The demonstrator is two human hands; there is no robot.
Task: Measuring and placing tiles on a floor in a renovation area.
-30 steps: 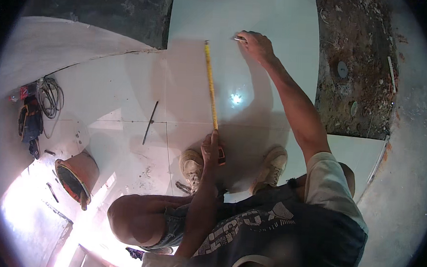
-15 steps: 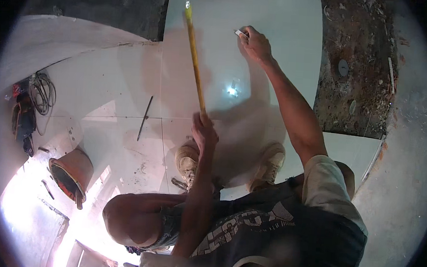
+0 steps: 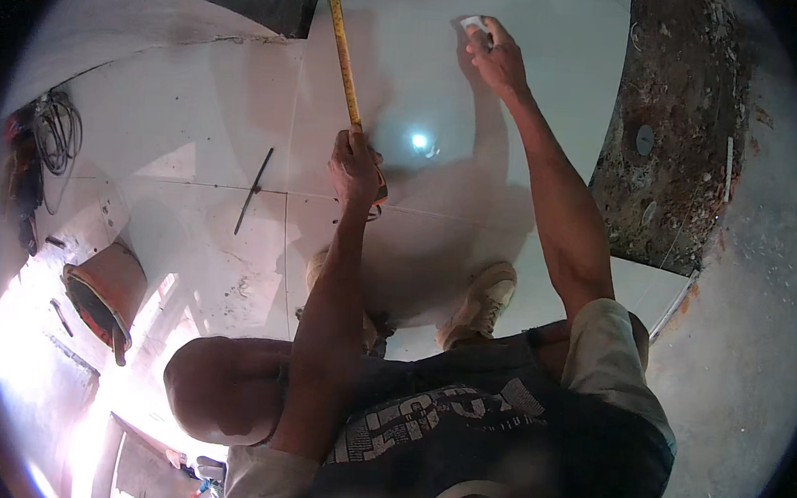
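My left hand (image 3: 355, 169) is closed around a tape measure (image 3: 344, 59), whose yellow blade reaches away over the pale floor tiles (image 3: 410, 58) and runs past the top of the view. Part of the orange and dark case shows below my fingers. Farther forward and to the right, my right hand (image 3: 499, 62) pinches a small flat white piece (image 3: 472, 23) close to the tile surface; what it is made of cannot be made out. A bright glare spot shines on the tile between my two hands.
A thin dark rod (image 3: 254, 190) lies on the tiles to the left. Beyond it are a tilted bucket (image 3: 108, 291) and a coiled cable (image 3: 57, 132). On the right, a rough, dirt-covered untiled strip (image 3: 670, 129) borders the tiles. My shoes (image 3: 482, 304) stand near the lower middle.
My left hand has moved forward and left with the tape measure, its blade end leaving the view. My right hand has gone farther forward and slightly right with the white piece.
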